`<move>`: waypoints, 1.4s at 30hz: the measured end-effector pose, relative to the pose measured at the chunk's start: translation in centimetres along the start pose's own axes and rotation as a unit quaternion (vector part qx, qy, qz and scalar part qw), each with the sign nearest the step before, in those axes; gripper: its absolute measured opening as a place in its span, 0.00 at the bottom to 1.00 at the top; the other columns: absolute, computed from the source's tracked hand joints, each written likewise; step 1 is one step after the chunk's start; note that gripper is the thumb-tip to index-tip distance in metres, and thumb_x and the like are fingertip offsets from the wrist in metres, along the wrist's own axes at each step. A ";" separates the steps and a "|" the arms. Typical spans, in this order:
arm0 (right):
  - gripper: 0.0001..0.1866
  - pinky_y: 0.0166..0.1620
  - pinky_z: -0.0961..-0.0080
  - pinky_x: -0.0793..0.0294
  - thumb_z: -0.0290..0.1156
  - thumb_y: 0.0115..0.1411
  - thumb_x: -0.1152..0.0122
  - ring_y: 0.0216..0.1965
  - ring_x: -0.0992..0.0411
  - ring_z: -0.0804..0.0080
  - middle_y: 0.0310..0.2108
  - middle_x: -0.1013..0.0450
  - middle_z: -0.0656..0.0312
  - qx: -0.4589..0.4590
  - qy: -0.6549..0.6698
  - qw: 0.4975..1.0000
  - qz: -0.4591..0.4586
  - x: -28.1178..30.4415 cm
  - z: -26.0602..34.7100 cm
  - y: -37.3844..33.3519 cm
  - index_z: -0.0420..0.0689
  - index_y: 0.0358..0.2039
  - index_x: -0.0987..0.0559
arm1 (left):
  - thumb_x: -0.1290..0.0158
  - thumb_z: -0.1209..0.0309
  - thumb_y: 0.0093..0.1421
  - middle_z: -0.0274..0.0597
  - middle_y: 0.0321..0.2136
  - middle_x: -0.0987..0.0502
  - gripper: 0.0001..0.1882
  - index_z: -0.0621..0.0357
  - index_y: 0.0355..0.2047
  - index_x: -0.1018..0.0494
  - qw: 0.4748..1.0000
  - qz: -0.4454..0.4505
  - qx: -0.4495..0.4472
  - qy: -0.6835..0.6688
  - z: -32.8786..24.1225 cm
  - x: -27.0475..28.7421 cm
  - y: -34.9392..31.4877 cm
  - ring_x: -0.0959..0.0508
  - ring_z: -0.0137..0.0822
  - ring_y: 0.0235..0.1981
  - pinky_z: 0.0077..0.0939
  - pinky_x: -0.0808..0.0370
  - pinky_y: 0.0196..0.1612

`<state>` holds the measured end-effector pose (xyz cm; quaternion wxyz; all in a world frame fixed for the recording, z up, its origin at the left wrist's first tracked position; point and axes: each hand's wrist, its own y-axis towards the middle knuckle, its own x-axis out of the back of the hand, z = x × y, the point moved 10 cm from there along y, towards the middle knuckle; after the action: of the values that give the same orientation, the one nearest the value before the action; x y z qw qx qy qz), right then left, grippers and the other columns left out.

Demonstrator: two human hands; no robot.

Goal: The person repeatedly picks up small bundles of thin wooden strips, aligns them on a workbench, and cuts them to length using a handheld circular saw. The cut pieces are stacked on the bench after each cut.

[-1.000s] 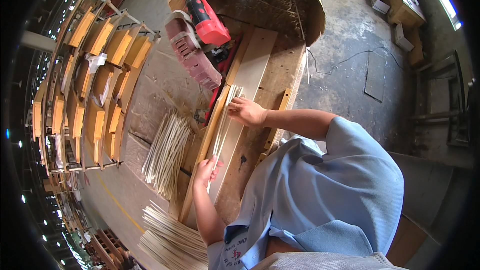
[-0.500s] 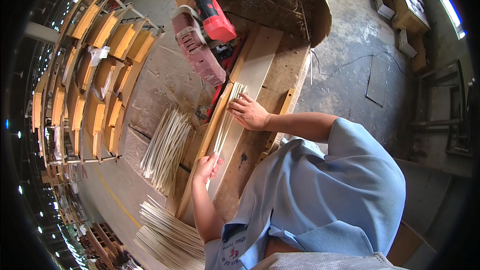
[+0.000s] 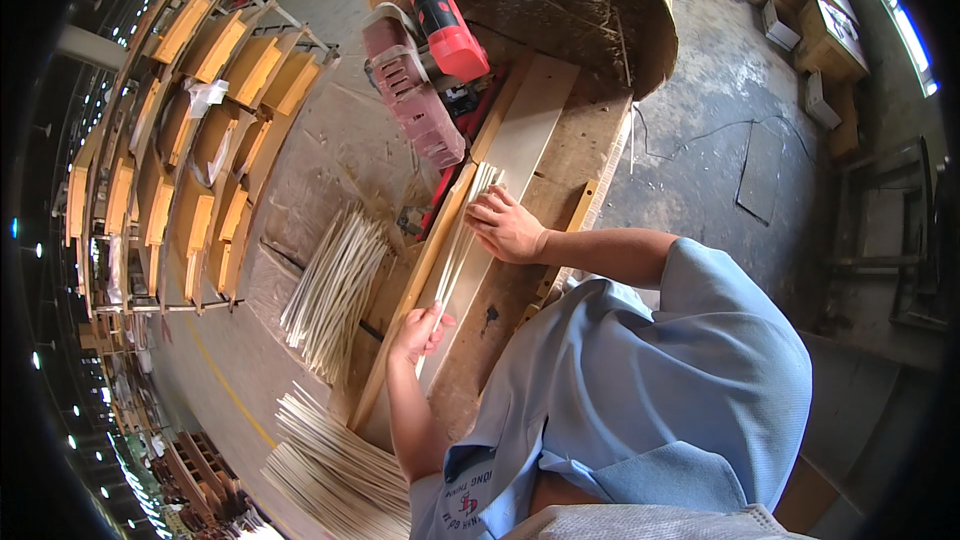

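Observation:
A small bundle of thin pale wooden strips (image 3: 458,268) lies lengthwise on a pale board, along a wooden fence (image 3: 436,248). Near the bundle's close end, my left hand (image 3: 418,334) is closed round the strips, thumb on top. Farther up, my right hand (image 3: 507,227) bends its fingers over the same bundle and presses it toward the fence. The far ends of the strips stick out past the right hand, short of the miter saw (image 3: 425,90). This saw has a red-and-black motor and a dusty reddish guard, and its head is raised.
Two piles of strips lie left of the bench: one pile (image 3: 338,290) beside the fence, another pile (image 3: 335,465) nearer me. A large cardboard box (image 3: 655,30) stands open behind the saw. At far left, a rack (image 3: 325,48) holds curved wooden parts. Wooden crates (image 3: 838,45) stand far right.
The whole view has shifted slightly, with the saw and box now farther right in it. Both hands keep their grip on the strips and have barely moved along the fence.

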<state>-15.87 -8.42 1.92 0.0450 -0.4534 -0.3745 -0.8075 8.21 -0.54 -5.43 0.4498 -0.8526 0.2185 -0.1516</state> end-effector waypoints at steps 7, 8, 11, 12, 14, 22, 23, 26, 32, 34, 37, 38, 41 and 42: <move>0.26 0.70 0.45 0.40 0.31 0.55 0.32 0.62 0.34 0.56 0.58 0.29 0.62 0.008 0.006 1.000 -0.016 0.5 0.2 0.0 0.46 0.56 0.19 | 0.54 0.47 0.76 0.25 0.15 0.36 0.29 0.63 0.40 0.21 0.999 -0.022 -0.015 0.023 0.0 0.6 0.2 0.42 0.19 0.12 0.18 0.47 0.15; 0.26 0.70 0.45 0.40 0.31 0.55 0.32 0.62 0.34 0.56 0.59 0.29 0.62 0.008 0.007 1.000 -0.014 0.4 0.2 0.0 0.46 0.56 0.19 | 0.54 0.47 0.76 0.25 0.15 0.36 0.29 0.63 0.40 0.21 0.999 -0.027 -0.020 0.028 0.0 0.7 0.2 0.42 0.19 0.12 0.18 0.46 0.15; 0.26 0.70 0.46 0.40 0.31 0.56 0.32 0.62 0.35 0.56 0.59 0.29 0.62 0.004 0.005 1.000 -0.005 0.4 0.3 0.1 0.47 0.57 0.19 | 0.54 0.46 0.76 0.25 0.15 0.36 0.29 0.63 0.40 0.20 0.998 -0.038 -0.030 0.042 -0.5 1.0 0.0 0.41 0.19 0.13 0.19 0.46 0.15; 0.26 0.70 0.46 0.40 0.31 0.56 0.32 0.62 0.35 0.56 0.59 0.30 0.62 0.001 0.002 1.000 0.000 0.4 0.2 0.1 0.47 0.57 0.19 | 0.54 0.46 0.76 0.25 0.15 0.36 0.29 0.63 0.40 0.20 0.998 -0.039 -0.030 0.045 -0.6 1.0 -0.1 0.41 0.19 0.13 0.19 0.46 0.15; 0.26 0.70 0.47 0.40 0.32 0.56 0.32 0.63 0.36 0.56 0.59 0.30 0.62 -0.004 -0.001 1.000 0.008 0.2 0.1 0.1 0.47 0.57 0.20 | 0.54 0.46 0.76 0.25 0.15 0.36 0.29 0.63 0.40 0.20 0.997 -0.043 -0.027 0.052 -0.8 1.1 -0.1 0.41 0.19 0.13 0.19 0.45 0.15; 0.25 0.72 0.45 0.44 0.38 0.57 0.34 0.66 0.39 0.53 0.60 0.31 0.64 -0.027 -0.037 0.998 0.036 -0.8 -0.3 0.3 0.51 0.57 0.19 | 0.56 0.46 0.77 0.25 0.15 0.36 0.29 0.63 0.40 0.21 0.998 -0.029 -0.010 0.047 -0.8 1.0 -0.1 0.41 0.20 0.12 0.19 0.45 0.16; 0.24 0.72 0.45 0.44 0.38 0.57 0.34 0.66 0.39 0.53 0.61 0.31 0.63 -0.027 -0.037 0.998 0.036 -0.8 -0.3 0.4 0.51 0.56 0.19 | 0.56 0.46 0.77 0.25 0.15 0.36 0.29 0.63 0.40 0.21 0.999 -0.023 -0.008 0.042 -0.8 1.0 -0.1 0.41 0.20 0.12 0.19 0.45 0.15; 0.22 0.72 0.45 0.44 0.37 0.57 0.34 0.67 0.40 0.53 0.61 0.31 0.63 -0.027 -0.035 0.998 0.038 -0.8 -0.2 0.5 0.52 0.53 0.19 | 0.56 0.47 0.77 0.25 0.15 0.37 0.29 0.63 0.40 0.21 1.000 -0.009 -0.001 0.028 -0.7 0.9 0.0 0.41 0.20 0.12 0.19 0.45 0.15; 0.23 0.71 0.43 0.42 0.36 0.58 0.34 0.67 0.39 0.51 0.62 0.32 0.60 -0.021 -0.016 0.999 0.033 -0.9 -0.1 0.4 0.50 0.54 0.21 | 0.56 0.46 0.77 0.25 0.16 0.37 0.29 0.62 0.40 0.21 1.000 -0.009 0.006 0.019 -0.3 1.1 0.0 0.41 0.20 0.12 0.19 0.45 0.15; 0.22 0.73 0.43 0.45 0.38 0.59 0.35 0.69 0.41 0.50 0.63 0.32 0.59 -0.020 -0.027 0.998 0.052 -1.6 -0.3 0.3 0.50 0.54 0.20 | 0.56 0.46 0.77 0.25 0.16 0.36 0.30 0.62 0.40 0.21 1.000 -0.003 0.004 0.016 -0.5 1.0 0.2 0.41 0.20 0.12 0.19 0.45 0.15; 0.23 0.75 0.41 0.48 0.40 0.61 0.35 0.71 0.43 0.48 0.65 0.34 0.53 -0.016 -0.004 0.999 0.028 -1.5 -0.2 0.1 0.46 0.56 0.21 | 0.56 0.46 0.77 0.25 0.16 0.36 0.30 0.63 0.40 0.21 1.000 -0.011 0.012 0.012 -0.4 1.1 0.2 0.41 0.20 0.13 0.19 0.45 0.16; 0.24 0.75 0.41 0.49 0.40 0.62 0.36 0.71 0.43 0.48 0.66 0.35 0.51 -0.013 0.008 0.999 0.032 -1.6 -0.1 0.1 0.45 0.57 0.21 | 0.56 0.46 0.77 0.25 0.16 0.36 0.30 0.63 0.40 0.21 1.000 -0.015 0.012 0.011 -0.3 1.2 0.1 0.41 0.20 0.13 0.19 0.45 0.16; 0.27 0.76 0.41 0.50 0.42 0.64 0.36 0.72 0.44 0.47 0.67 0.37 0.47 -0.002 0.031 0.999 0.041 -1.8 0.0 -0.2 0.43 0.60 0.23 | 0.55 0.46 0.76 0.25 0.16 0.36 0.30 0.63 0.40 0.21 0.999 -0.029 0.010 0.014 -0.3 1.3 0.0 0.41 0.20 0.12 0.19 0.45 0.15; 0.28 0.77 0.41 0.50 0.42 0.64 0.36 0.72 0.44 0.46 0.67 0.38 0.47 0.004 0.034 0.999 0.042 -1.8 0.0 -0.2 0.43 0.61 0.23 | 0.55 0.46 0.76 0.25 0.16 0.36 0.30 0.63 0.40 0.21 0.999 -0.036 0.008 0.016 -0.3 1.3 -0.1 0.41 0.20 0.12 0.19 0.45 0.15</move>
<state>-14.90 -8.70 0.43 0.0930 -0.4410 -0.3571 -0.8181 9.25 -1.34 -5.11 0.4474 -0.8537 0.1937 -0.1827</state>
